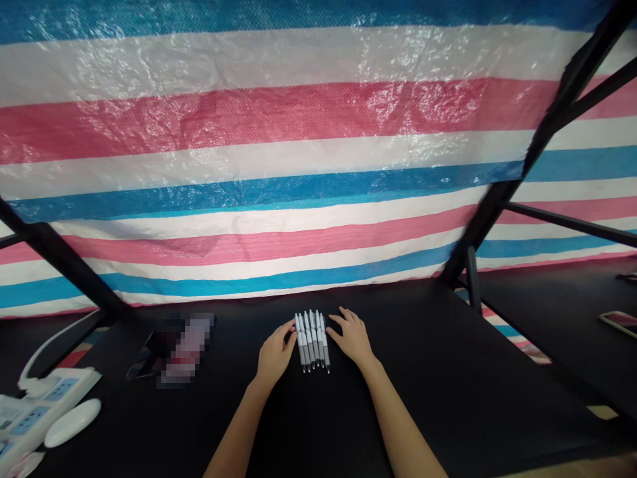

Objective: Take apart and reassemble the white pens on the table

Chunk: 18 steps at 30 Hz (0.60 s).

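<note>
Several white-and-grey click pens (312, 342) lie side by side in a row on the black table (318, 431), their tips pointing toward me. My left hand (276, 352) rests at the row's left side, thumb and forefinger apart, fingertips at the outermost pen. On the other side, my right hand (352, 335) has its fingers spread, with the thumb and fingertips close to the rightmost pen. Whether the right fingertips touch that pen is hard to tell. Neither hand is closed around a pen.
A blurred-out flat item (186, 352) lies at the left. A white power strip (44, 405) and a smooth white oval object (73, 423) are at the lower left. Black frame bars (497, 192) flank a striped plastic sheet (279, 146) behind the table. A phone-like object (620, 323) lies far right.
</note>
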Each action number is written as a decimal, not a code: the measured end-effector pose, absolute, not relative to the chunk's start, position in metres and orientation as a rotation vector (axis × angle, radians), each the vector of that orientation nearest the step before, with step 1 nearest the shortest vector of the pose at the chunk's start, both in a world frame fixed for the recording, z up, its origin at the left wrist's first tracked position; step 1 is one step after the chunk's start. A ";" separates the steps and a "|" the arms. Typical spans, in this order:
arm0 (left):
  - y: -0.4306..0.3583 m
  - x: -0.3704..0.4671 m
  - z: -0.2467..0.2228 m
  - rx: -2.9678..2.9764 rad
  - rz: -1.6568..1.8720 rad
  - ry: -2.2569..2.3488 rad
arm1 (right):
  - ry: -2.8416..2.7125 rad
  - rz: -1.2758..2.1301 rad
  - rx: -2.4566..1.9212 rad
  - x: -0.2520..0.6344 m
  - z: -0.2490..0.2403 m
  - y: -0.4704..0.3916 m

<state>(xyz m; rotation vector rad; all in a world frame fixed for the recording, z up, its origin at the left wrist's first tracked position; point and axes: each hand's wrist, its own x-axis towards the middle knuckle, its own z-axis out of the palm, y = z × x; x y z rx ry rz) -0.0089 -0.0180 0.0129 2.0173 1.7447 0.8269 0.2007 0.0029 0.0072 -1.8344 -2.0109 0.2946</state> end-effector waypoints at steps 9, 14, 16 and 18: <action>-0.020 -0.009 0.016 2.060 0.769 1.730 | -2.011 0.270 -1.834 0.200 0.006 0.002; -0.022 -0.008 0.018 2.040 0.752 1.723 | -2.016 0.267 -1.832 0.200 0.006 0.003; -0.022 -0.008 0.019 2.040 0.747 1.723 | -2.018 0.269 -1.836 0.200 0.006 0.003; -0.022 -0.008 0.020 2.043 0.740 1.722 | -2.018 0.272 -1.838 0.200 0.006 0.004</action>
